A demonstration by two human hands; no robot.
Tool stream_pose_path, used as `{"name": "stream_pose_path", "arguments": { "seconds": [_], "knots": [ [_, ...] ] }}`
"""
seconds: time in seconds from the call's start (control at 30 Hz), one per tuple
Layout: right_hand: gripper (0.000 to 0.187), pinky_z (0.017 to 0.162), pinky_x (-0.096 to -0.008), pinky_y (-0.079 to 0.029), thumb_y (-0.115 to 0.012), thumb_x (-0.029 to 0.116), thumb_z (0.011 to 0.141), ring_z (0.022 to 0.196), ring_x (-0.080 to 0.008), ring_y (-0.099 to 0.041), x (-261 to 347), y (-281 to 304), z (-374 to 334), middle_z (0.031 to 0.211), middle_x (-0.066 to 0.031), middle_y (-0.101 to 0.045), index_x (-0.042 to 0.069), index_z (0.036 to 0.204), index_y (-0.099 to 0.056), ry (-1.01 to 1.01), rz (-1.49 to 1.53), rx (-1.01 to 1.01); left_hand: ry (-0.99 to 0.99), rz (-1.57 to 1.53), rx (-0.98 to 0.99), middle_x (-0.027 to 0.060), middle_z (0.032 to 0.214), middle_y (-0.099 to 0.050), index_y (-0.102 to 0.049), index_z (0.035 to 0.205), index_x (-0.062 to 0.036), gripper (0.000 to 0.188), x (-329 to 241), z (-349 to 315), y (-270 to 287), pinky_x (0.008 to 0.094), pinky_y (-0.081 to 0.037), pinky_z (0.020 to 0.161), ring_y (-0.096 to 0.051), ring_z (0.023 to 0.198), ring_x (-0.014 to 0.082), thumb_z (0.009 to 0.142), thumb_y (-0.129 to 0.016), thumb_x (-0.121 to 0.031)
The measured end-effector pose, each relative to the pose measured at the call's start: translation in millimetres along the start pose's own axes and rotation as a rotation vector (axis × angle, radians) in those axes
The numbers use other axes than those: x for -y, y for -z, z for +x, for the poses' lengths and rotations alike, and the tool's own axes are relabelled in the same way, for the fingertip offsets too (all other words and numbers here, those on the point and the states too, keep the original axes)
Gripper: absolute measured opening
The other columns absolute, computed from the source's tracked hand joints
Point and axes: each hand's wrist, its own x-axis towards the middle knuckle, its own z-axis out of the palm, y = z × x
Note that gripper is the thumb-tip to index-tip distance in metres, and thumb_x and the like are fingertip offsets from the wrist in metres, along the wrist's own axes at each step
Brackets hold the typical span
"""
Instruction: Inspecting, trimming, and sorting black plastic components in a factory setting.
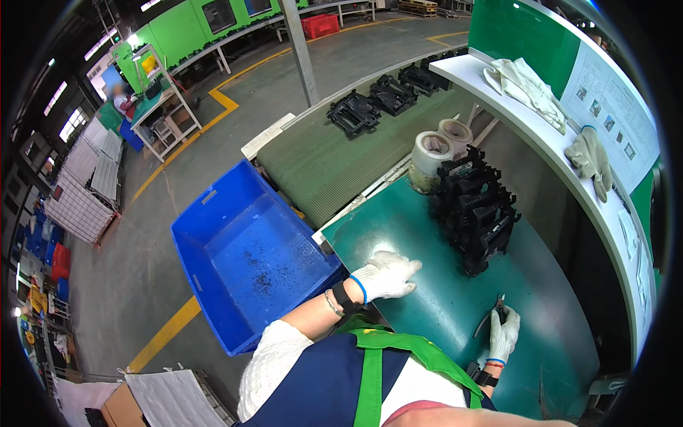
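Green tabletop [434, 313]: right grip [504, 333] wrapped around pliers [500, 304]; left grip [388, 275] loosely spread.

Pliers [497, 307] partly covered by the gloved right hand [504, 334] | dark specks [260, 274] in blue bin [235, 228], too small to identify | distant worker [124, 103] blurred | conveyor belt [306, 160] disappears behind green board [523, 35]

The pliers [499, 303] sit in the right grip [504, 333], over the table [434, 313]. Ahead of it stands the stack [478, 213], with the rolls [432, 158] just behind. Left of the left grip [388, 276] lies the bin [203, 281], debris [260, 274] in it. Beyond, ahead, runs the belt [302, 167], parts [353, 114] on it. Ahead and right of the right grip, the shelf [462, 72] bears a glove [592, 160].
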Motion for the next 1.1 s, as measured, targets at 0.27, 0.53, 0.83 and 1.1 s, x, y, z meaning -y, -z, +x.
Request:
{"name": "stream_pose_path", "arguments": {
  "seconds": [0.27,0.53,0.83,1.1],
  "knots": [
    [0.037,0.104,-0.0401,-0.05,-0.077,0.021,0.092,0.118,-0.0305,-0.064,6.4,-4.9,7.0,0.127,-0.0143,-0.064,0.001,0.122,-0.069,0.147,0.042,-0.241,-0.234,-0.139,0.06,0.0196,0.081,-0.071,-0.066,0.107,-0.0015,0.038,-9.6,5.3,-54.8,0.0524,-0.057,0.073,-0.072,0.081,0.0405,0.092,-0.064,-0.036],
    [0.019,0.095,-0.0359,-0.055,-0.074,0.006,0.092,0.105,-0.0273,-0.067,14.2,-14.7,0.5,0.119,-0.0155,-0.065,0.0,0.11,-0.072,0.443,0.356,-0.32,-0.253,-0.031,0.327,0.0203,0.078,-0.07,-0.064,0.101,-0.0007,0.037,-52.6,3.0,-39.1,0.0524,-0.058,0.072,-0.072,0.078,0.0406,0.093,-0.065,-0.037],
    [0.011,0.087,-0.0345,-0.055,-0.071,-0.001,0.091,0.095,-0.0257,-0.068,48.1,-12.5,-23.9,0.105,-0.0143,-0.069,0.0,0.102,-0.072,0.655,0.398,-0.277,-0.292,-0.019,0.448,0.0184,0.084,-0.072,-0.065,0.102,-0.0026,0.039,-72.9,-2.7,-53.6,0.0523,-0.059,0.074,-0.074,0.083,0.0394,0.096,-0.069,-0.041],
    [0.009,0.083,-0.035,-0.055,-0.072,-0.002,0.088,0.09,-0.0275,-0.068,67.2,-20.2,-33.7,0.099,-0.0145,-0.07,0.0,0.097,-0.071,0.735,0.433,-0.209,-0.334,-0.034,0.404,0.0174,0.081,-0.071,-0.065,0.102,-0.003,0.037,-69.1,-3.2,-52.6,0.0521,-0.058,0.072,-0.073,0.08,0.0392,0.096,-0.069,-0.04]
  ]
}}
